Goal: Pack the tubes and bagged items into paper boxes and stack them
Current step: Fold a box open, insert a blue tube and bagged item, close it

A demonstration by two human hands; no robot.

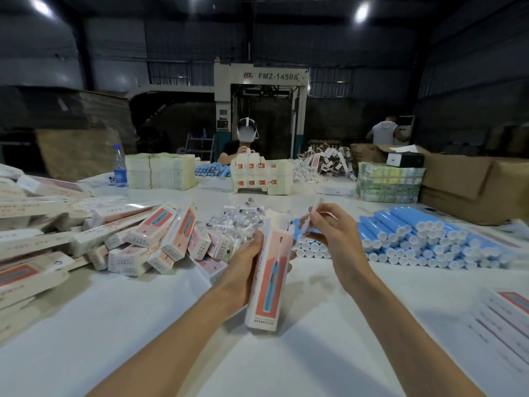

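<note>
I am holding a box (267, 282) in my left fingers (257, 242). They are curling round it near its top. The box is standing tilted over the near middle of the desk (315, 325). I cannot tell if its low end is touching the desk.

My right fingers (326, 213) are pinching a small clear bag (318, 202). I am holding the bag up just beside the top of the box, on its right.

Blue tubes (415, 239) are lying in a big pile toward the right edge, with their white ends facing me. More clear bags (237, 222) are lying in a heap in the middle of the desk, just behind the box. Other boxes (143, 239) are lying in a messy heap toward the left edge. Flat boxes (503, 316) are lying at the near right corner.

A bottle (120, 167) is standing near the far left side. A big brown carton (472, 184) is sitting at the far right corner. Another person (243, 147) is sitting at the far edge, facing me.
</note>
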